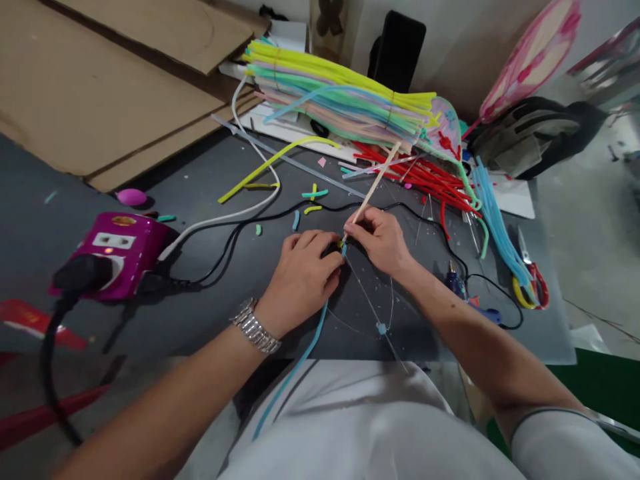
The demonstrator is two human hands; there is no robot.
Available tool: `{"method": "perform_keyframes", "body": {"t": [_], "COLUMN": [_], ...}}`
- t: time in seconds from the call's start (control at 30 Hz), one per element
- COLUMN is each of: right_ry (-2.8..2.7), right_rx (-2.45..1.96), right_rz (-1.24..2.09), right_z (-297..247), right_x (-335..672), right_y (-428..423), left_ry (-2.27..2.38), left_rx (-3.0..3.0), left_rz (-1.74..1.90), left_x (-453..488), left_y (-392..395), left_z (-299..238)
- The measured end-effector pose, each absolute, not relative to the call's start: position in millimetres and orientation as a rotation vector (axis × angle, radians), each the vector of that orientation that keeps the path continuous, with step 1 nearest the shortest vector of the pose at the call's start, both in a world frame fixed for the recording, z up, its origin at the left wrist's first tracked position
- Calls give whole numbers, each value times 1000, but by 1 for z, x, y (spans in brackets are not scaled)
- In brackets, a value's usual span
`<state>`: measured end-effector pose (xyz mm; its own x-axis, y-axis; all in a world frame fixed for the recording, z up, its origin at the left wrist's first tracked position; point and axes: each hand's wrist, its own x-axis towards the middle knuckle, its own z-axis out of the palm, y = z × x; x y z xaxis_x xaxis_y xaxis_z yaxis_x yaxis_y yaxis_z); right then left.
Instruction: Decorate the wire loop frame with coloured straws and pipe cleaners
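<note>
My right hand (381,241) pinches a thin wooden stick (376,183) near its lower end; the stick leans up and to the right. Close beside it, my left hand (307,277) has its fingers closed on a light blue pipe cleaner (314,341), whose long tail hangs toward my lap. A small blue and yellow bit (344,249) sits between the fingertips of both hands, at the stick's foot. From there thin clear strands run down to a small blue knot (382,329). What my left fingertips press on is partly hidden.
A purple power socket box (117,257) with cables stands at left. Bundled colourful pipe cleaners (340,93) lie at the back, red ones (425,177) in front. Scissors (531,283) and a blue glue gun (457,283) lie at right. Cardboard sheets (110,87) fill the back left.
</note>
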<state>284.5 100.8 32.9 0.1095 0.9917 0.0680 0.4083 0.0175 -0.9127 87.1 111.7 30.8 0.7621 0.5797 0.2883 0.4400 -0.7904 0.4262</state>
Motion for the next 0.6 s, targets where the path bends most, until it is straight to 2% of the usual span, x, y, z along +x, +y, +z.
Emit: {"method": "perform_keyframes", "body": {"t": [0.6], "right_ry": [-1636], "right_rx": [-1571], "right_rz": [795], "right_z": [31], "right_x": [291], "right_y": [109], "left_ry": [801], "left_rx": [2667], "left_rz": [595], "left_x": [89], "left_y": [107], "left_z": [33]}}
